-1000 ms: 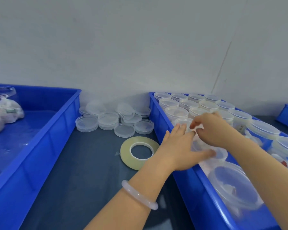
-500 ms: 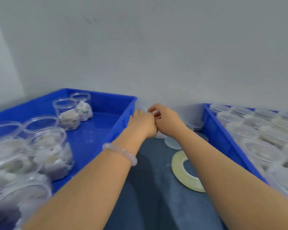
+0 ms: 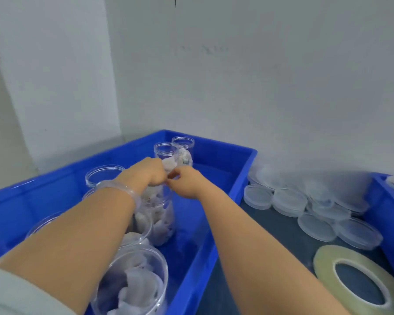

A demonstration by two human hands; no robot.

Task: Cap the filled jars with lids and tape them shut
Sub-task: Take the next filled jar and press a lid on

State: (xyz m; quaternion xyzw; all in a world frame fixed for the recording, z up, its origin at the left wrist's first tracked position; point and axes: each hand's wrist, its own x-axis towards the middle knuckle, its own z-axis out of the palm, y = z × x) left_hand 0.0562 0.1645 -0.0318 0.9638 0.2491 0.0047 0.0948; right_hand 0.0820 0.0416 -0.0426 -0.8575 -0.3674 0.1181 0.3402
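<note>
A tall clear jar (image 3: 163,220) filled with pale wrapped pieces stands in the blue bin (image 3: 238,178) on the left. My two hands meet on its top. The fingers of my left hand (image 3: 146,173) curl over the jar's mouth, and my right hand (image 3: 185,183) pinches at the same spot from the right. A clear lid between them is mostly hidden by my fingers. More filled open jars stand around it, one close in front (image 3: 132,289) and two behind (image 3: 168,151).
Loose clear lids (image 3: 289,201) lie piled on the dark table between the bins. A roll of clear tape (image 3: 328,267) lies flat at the lower right. A second blue bin (image 3: 391,223) borders the right edge. Grey walls close the corner behind.
Both hands went from the right bin to the lid pile, then left over the filled jar in the left bin. The view turned left with them.
</note>
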